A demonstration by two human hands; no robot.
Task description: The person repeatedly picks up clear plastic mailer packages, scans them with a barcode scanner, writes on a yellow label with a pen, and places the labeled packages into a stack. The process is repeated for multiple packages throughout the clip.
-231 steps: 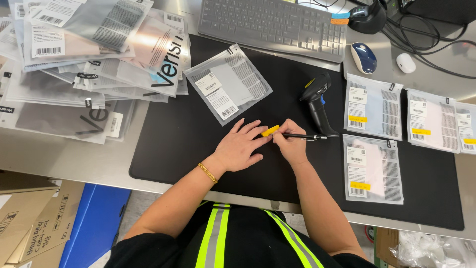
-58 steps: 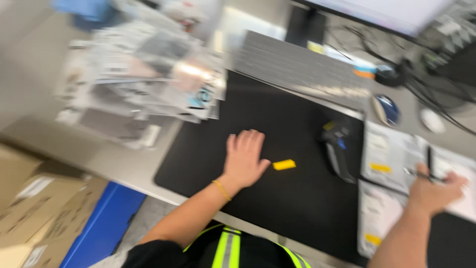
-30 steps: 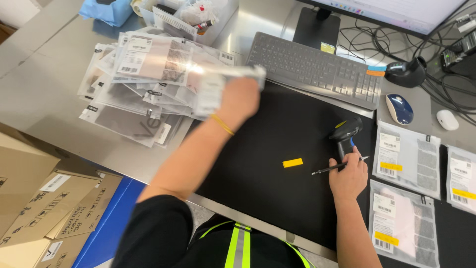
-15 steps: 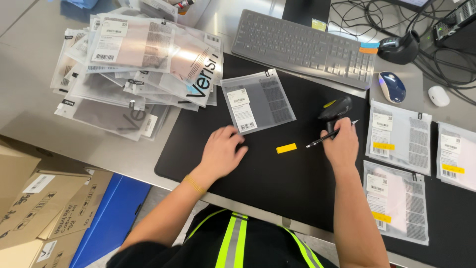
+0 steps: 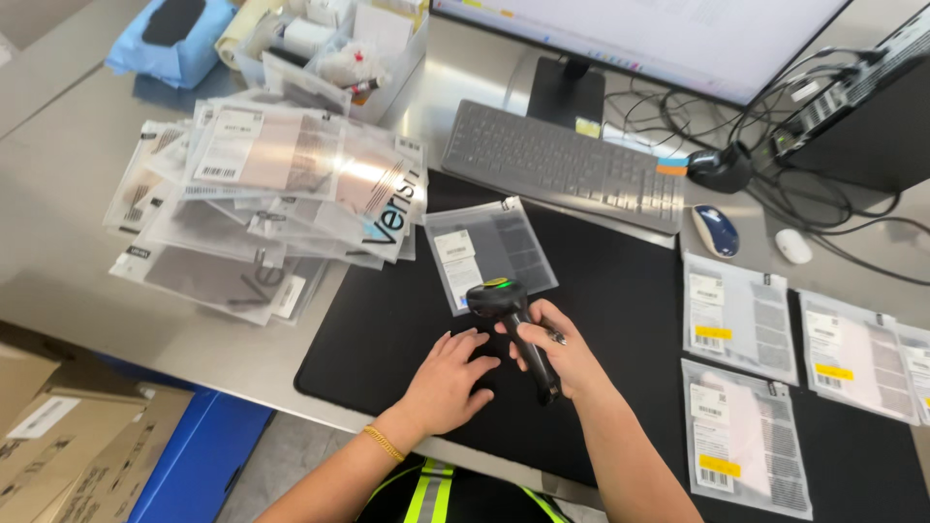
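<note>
My right hand [image 5: 562, 353] grips a black handheld scanner [image 5: 509, 315] by its handle, its head with a green light pointing toward a clear plastic bag [image 5: 489, 252] with a white label that lies on the black desk mat [image 5: 378, 329]. My left hand [image 5: 450, 378] rests flat on the mat just left of the scanner handle, fingers spread, holding nothing. A gold bracelet sits on the left wrist.
A pile of clear labelled bags [image 5: 262, 203] lies at the left on the metal table. Three bags with yellow stickers [image 5: 741, 315] lie at the right. Behind are a keyboard [image 5: 567, 165], mouse [image 5: 717, 230], monitor and cables. Cardboard boxes [image 5: 58, 436] stand below left.
My right hand has left the pen and picked up the scanner, bringing it over the mat beside the bag. The left hand has shifted right toward it. The yellow piece is out of sight.
</note>
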